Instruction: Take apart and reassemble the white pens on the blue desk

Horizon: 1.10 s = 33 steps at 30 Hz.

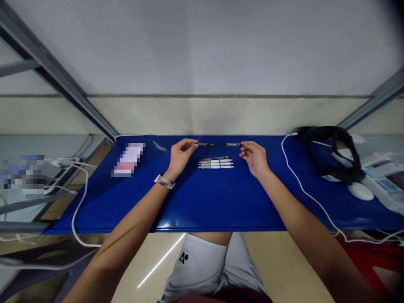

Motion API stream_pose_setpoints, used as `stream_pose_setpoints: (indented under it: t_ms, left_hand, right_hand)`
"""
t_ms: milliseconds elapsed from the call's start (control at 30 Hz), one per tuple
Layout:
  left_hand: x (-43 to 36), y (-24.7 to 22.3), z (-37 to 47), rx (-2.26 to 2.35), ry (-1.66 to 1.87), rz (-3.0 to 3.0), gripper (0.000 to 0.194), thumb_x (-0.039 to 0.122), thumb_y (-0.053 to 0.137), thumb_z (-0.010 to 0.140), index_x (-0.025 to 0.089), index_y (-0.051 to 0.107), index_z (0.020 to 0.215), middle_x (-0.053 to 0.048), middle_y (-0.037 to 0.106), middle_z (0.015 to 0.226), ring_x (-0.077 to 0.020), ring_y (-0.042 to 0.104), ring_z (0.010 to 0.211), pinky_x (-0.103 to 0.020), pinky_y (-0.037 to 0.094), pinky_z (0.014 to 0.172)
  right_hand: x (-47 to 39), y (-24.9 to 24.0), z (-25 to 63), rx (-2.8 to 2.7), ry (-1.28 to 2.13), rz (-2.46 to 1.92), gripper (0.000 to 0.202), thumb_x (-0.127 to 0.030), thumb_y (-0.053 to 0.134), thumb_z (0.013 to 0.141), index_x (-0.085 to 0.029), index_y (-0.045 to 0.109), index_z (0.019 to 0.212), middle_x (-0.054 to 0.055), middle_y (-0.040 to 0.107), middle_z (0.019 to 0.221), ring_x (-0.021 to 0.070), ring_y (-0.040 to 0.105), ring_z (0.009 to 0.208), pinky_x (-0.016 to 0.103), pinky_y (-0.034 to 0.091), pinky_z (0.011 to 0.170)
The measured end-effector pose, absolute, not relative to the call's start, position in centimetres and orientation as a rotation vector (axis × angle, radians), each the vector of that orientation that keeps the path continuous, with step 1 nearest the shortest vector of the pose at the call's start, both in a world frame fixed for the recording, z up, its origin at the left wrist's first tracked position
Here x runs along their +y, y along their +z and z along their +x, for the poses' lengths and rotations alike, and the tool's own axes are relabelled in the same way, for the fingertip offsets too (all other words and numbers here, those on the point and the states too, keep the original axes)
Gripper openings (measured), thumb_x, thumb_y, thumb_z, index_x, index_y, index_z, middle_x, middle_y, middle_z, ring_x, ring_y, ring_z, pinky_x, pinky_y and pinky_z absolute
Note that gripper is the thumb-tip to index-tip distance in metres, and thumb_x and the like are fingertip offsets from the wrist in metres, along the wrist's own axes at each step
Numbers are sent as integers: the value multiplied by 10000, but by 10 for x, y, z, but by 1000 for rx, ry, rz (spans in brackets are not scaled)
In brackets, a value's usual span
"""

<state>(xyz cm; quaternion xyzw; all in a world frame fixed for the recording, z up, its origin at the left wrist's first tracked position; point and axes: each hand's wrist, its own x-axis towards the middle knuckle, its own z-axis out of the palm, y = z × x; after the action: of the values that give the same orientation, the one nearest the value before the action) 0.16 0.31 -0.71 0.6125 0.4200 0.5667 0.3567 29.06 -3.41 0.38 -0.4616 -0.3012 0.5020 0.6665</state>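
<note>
The left hand (182,156) has its grip pinched on a dark pen part (205,144); the right hand (256,158) pinches a paler pen part (232,144). The two pieces point toward each other, apart, beyond a stacked row of pens (217,163) on the blue surface (221,202).

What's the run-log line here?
left hand: holds dark piece | right hand: holds pale piece | pieces: apart, ends facing | pens: side by side on blue table | headset: at right
</note>
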Motion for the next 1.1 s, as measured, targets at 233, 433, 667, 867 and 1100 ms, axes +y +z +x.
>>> stream_pose_setpoints:
  t_ms: [233,433,667,867,1100]
  left_hand:
    - [4,-9,2,1069,1447,1594,226,384,847,864,212,830,1010,-68,824,964,-205,751,888,-359,606,879]
    - [0,-8,4,1065,1419,1591,240,395,854,864,214,835,1020,-73,829,978,-213,762,917,-368,607,900]
    - [-1,-7,3,1073,1372,1609,292,450,867,856,208,849,1021,-77,831,956,-221,763,897,-367,604,872]
    - [-5,-6,7,1042,1257,1644,300,471,858,864,203,852,998,-72,825,915,-213,743,842,-354,585,819]
    - [-8,-2,7,1075,1197,1748,460,580,683,996,191,756,762,-47,739,735,-177,668,705,-312,523,716]
  right_hand:
    - [-34,2,290,-697,1125,-1046,101,-246,796,728,-174,795,799,23,661,673,128,578,609,270,517,598]
    - [-36,2,290,-726,1130,-1054,94,-248,798,734,-192,778,806,19,668,684,126,577,606,280,523,612]
    - [-38,4,289,-818,1222,-1062,178,-302,866,740,-199,772,852,47,734,745,160,644,668,332,581,693]
    - [-42,2,282,-968,1277,-1000,271,-375,926,742,-210,805,920,61,779,822,177,698,714,361,606,750]
    - [-44,1,277,-1009,1271,-965,307,-399,950,722,-210,821,927,62,791,829,176,710,712,367,617,759]
